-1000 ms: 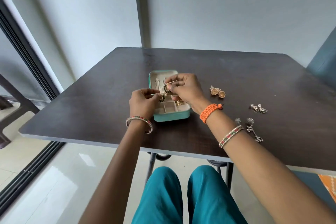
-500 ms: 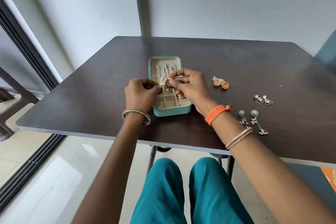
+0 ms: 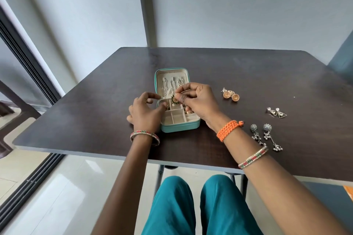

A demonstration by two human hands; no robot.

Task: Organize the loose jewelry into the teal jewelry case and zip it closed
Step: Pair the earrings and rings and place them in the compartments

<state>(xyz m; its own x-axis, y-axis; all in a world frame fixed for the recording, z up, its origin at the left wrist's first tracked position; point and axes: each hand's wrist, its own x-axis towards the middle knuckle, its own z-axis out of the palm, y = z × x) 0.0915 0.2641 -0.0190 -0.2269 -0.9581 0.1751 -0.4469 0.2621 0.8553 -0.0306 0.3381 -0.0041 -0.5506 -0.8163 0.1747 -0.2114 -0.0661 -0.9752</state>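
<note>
Head view: the teal jewelry case (image 3: 176,128) lies open on the dark table (image 3: 95,112), chains hanging in its lid. The right hand (image 3: 196,101) pinches a green-and-gold earring (image 3: 174,99) above the compartments. The left hand (image 3: 147,112), its grip loosely curled and empty, rests at the case's left edge. Gold earrings (image 3: 231,95), triangular earrings (image 3: 277,112) and silver dangle earrings (image 3: 265,136) lie to the right.

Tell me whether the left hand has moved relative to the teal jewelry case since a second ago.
Yes. The left hand opened and dropped toward the teal jewelry case's near-left side.
</note>
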